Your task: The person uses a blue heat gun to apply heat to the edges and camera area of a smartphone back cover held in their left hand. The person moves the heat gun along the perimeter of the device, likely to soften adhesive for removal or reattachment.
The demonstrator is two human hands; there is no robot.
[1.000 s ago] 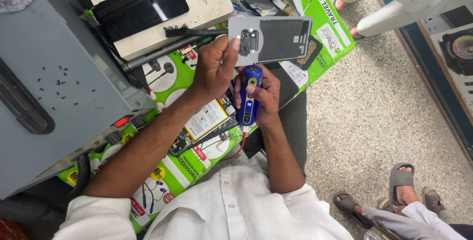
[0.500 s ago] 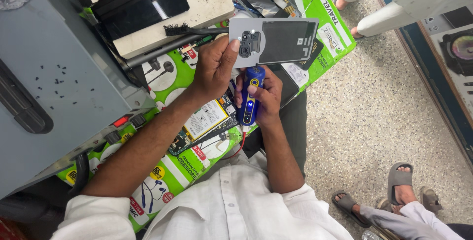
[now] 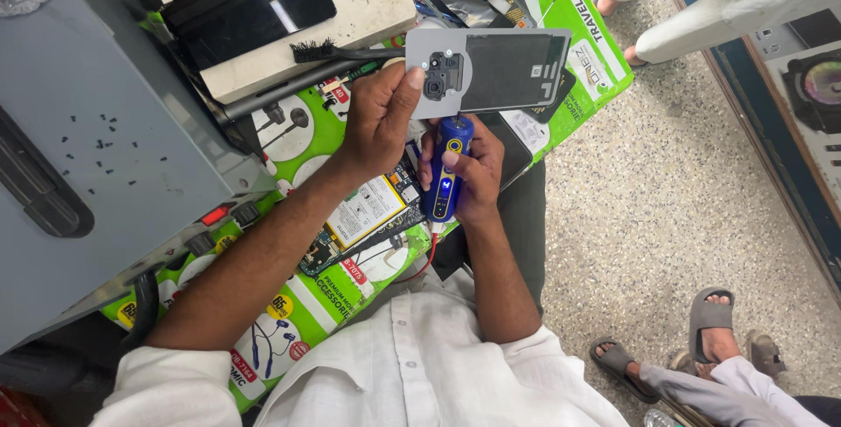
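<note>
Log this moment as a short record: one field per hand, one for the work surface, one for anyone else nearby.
left hand: left hand holds the grey phone back cover by its camera end, raised above the bench
right hand: right hand grips a blue electric screwdriver, tip pointing up at the cover's lower edge
under the hands: opened phone with exposed battery on a green mat
bench: grey box, black brush, dark phone
others: sandalled feet on the floor

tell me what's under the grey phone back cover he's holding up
Under the grey back cover, held by the left hand, sit a dark flat phone-like piece and the green printed mat. The right hand holds a blue tool whose tip meets the cover's lower edge. The rest is hidden.
</note>
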